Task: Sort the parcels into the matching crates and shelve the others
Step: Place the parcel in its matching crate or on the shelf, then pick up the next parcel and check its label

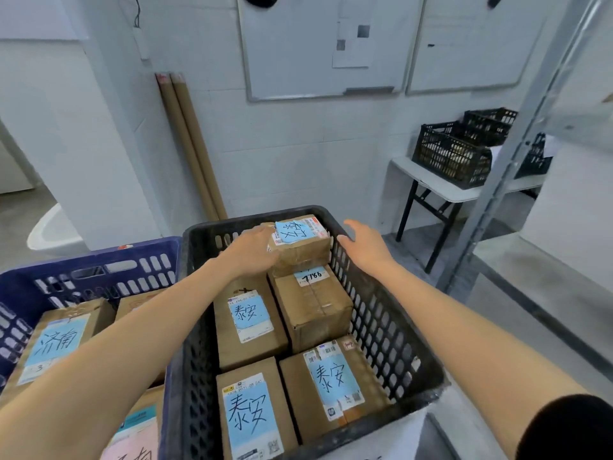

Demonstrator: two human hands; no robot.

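At frame centre, the left hand (253,252) grips a blue-labelled parcel (305,249) atop others at the black crate's (384,313) far end, while the right hand (363,247) hovers open-fingered just beside it.

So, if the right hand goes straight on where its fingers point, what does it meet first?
Probably the small brown cardboard parcel with the blue label, which the left hand holds in the black plastic crate, though depth from the right hand is unclear.
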